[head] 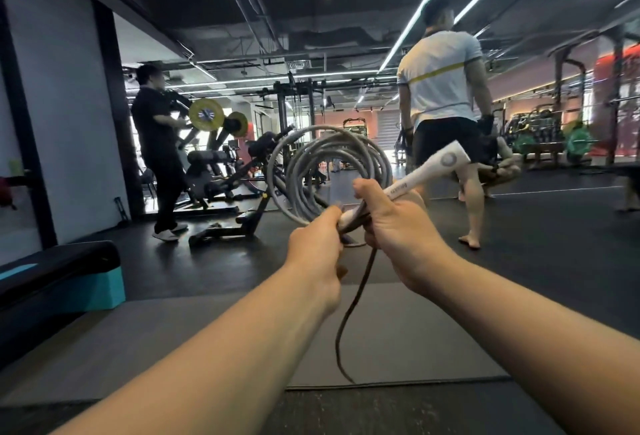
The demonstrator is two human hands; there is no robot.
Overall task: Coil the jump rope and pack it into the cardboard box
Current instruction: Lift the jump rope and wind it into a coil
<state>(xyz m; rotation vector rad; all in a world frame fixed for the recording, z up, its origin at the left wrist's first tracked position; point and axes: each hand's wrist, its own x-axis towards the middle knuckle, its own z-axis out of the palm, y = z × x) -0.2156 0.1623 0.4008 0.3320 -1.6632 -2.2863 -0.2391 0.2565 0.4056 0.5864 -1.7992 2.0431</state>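
Both hands, left hand (317, 244) and right hand (394, 226), grip the mostly coiled jump rope (329, 171); a tail dangles, no box visible.

Open floor is found below and ahead of the two hands, covered by a grey mat (398, 337). A loose rope end (349, 313) hangs between the forearms down to the mat. The left side is blocked by a black and teal step platform (62, 282) and, farther back, an exercise machine (228, 206). Ahead to the right, passage is obstructed by a standing person in a white shirt (440, 88); another person in black (156, 143) stands at left.
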